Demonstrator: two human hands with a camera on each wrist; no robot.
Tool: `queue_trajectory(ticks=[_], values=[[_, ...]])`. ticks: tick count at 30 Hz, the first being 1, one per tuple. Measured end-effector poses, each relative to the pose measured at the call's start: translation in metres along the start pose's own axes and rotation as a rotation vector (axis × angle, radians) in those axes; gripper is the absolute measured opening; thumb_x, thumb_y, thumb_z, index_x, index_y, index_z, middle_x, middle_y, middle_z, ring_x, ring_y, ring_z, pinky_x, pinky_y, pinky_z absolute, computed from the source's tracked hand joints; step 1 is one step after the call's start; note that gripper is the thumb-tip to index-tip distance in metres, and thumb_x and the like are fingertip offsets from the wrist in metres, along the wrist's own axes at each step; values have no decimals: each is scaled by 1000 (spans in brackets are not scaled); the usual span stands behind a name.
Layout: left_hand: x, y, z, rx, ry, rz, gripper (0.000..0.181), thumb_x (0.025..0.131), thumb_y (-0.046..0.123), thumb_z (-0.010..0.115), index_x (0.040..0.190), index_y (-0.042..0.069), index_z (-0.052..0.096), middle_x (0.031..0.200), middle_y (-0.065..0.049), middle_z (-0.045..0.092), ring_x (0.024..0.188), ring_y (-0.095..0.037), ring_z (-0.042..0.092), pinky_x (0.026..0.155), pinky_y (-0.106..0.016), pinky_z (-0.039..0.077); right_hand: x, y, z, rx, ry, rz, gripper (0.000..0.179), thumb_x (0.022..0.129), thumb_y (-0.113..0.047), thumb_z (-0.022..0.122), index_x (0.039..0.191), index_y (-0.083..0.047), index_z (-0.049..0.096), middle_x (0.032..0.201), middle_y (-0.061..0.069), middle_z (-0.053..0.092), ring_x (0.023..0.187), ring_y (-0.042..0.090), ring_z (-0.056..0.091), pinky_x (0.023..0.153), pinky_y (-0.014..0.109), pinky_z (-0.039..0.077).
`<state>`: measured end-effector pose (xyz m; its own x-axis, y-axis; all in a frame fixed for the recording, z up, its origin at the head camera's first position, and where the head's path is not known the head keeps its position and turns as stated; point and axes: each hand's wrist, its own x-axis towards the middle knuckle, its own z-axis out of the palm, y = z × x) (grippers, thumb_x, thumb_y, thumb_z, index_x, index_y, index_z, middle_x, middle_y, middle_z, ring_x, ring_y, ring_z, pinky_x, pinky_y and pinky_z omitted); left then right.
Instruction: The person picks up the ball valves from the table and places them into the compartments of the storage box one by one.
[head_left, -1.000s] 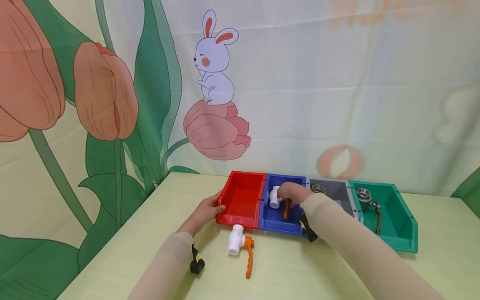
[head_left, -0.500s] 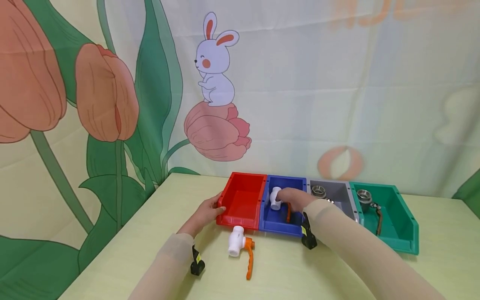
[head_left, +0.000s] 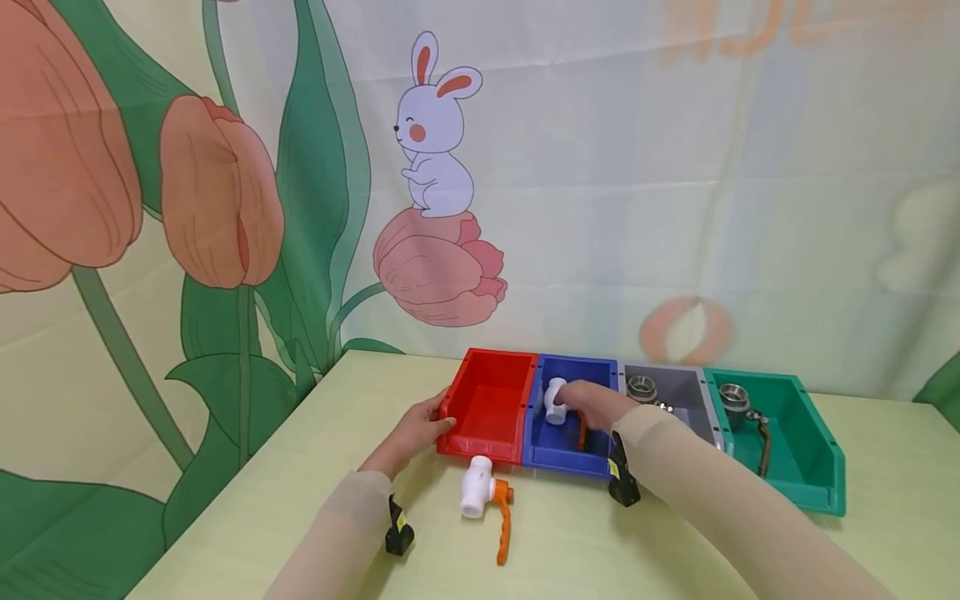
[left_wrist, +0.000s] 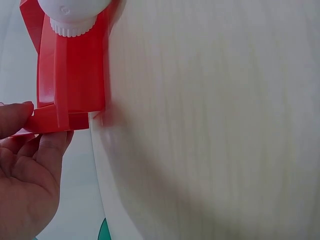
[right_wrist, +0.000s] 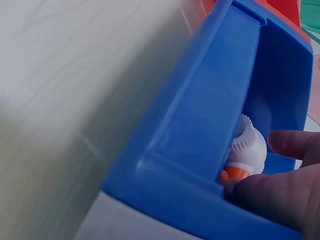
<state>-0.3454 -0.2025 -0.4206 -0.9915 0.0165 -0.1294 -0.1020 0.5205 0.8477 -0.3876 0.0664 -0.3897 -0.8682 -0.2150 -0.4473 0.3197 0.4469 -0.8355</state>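
My left hand [head_left: 416, 429] grips the left side of the red bin [head_left: 480, 452]; in the left wrist view, its thumb lies over the rim and its fingers are outside. My right hand [head_left: 596, 404] reaches into the blue bin [head_left: 566, 461], holding a white plastic ball valve [head_left: 555, 402] with an orange lever handle. Seen from the right wrist, fingers lie on both sides of that valve [right_wrist: 254, 152], one against its orange part; the hand hides much of the handle. A matching white ball valve [head_left: 477, 487] lies on the table before the red bin.
Right of the blue bin stand a grey bin [head_left: 678, 379] and a green bin [head_left: 813, 492], joined in a row. Metal fittings [head_left: 642, 388] sit in the grey one, and a metal valve [head_left: 733, 398] with a brownish lever is in the green one. A printed cloth backdrop [head_left: 585, 208] hangs behind.
My right hand has sunk lower into the blue bin and closed in around the valve. My left hand keeps its grip on the red bin. The head view has shifted slightly.
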Motion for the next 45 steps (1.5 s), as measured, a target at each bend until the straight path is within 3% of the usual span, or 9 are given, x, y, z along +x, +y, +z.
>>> queue_trajectory(ticks=[4,12,17,21,25,29,35,40,45], values=[[0,1,0,4,-6,-4,63,103,11,57,161,15,32,158,-18,47,141,-40,49,113,-50,50,-2,-5,-3,15,17,-3,60,101,-6,40,155,15,22,165,29,21,149,42,27,131,50,24],[0,3,-2,11,-1,-9,63,104,11,57,162,16,32,158,-18,47,141,-40,48,115,-50,49,-4,-20,-15,118,-15,-22,63,105,-6,38,158,13,10,170,27,5,159,40,13,132,50,20],[1,2,-1,10,-8,-15,64,104,11,57,162,16,31,158,-18,47,140,-40,48,114,-49,50,-19,-33,-24,69,-72,-53,60,108,-10,37,160,9,14,172,24,0,161,42,1,132,54,15],[2,2,-1,22,-8,-6,63,104,11,56,162,15,31,158,-20,47,140,-40,48,114,-51,49,-35,-46,-28,72,-68,-78,63,107,-12,41,161,7,14,173,22,1,161,42,0,132,53,16],[3,2,-2,26,-6,-1,62,104,11,55,161,14,31,157,-21,47,140,-40,48,114,-51,50,-54,-54,-26,100,-37,-108,67,107,-12,43,162,5,9,174,20,1,162,39,5,131,49,22],[2,2,-2,17,-3,3,62,104,10,55,161,13,31,156,-21,48,140,-41,48,114,-50,50,-81,-55,-22,68,-14,-193,67,107,-12,43,163,2,9,173,20,6,160,41,14,131,50,24],[-1,1,0,7,-5,-3,63,104,11,56,161,15,31,157,-19,48,140,-40,48,115,-50,49,-116,-38,-4,49,58,-329,61,104,-8,46,160,3,24,164,27,30,148,44,40,125,53,35],[-1,1,1,7,-2,3,63,104,11,55,162,15,31,158,-20,47,141,-40,48,116,-50,48,-127,-12,18,-6,61,-355,56,102,-8,53,154,4,38,141,26,53,130,42,58,112,50,51],[-1,1,1,16,-2,0,63,104,12,56,162,15,31,158,-18,47,141,-40,48,115,-50,49,-120,16,43,-3,48,-291,49,99,-6,62,144,5,51,119,18,63,115,37,67,99,45,60]])
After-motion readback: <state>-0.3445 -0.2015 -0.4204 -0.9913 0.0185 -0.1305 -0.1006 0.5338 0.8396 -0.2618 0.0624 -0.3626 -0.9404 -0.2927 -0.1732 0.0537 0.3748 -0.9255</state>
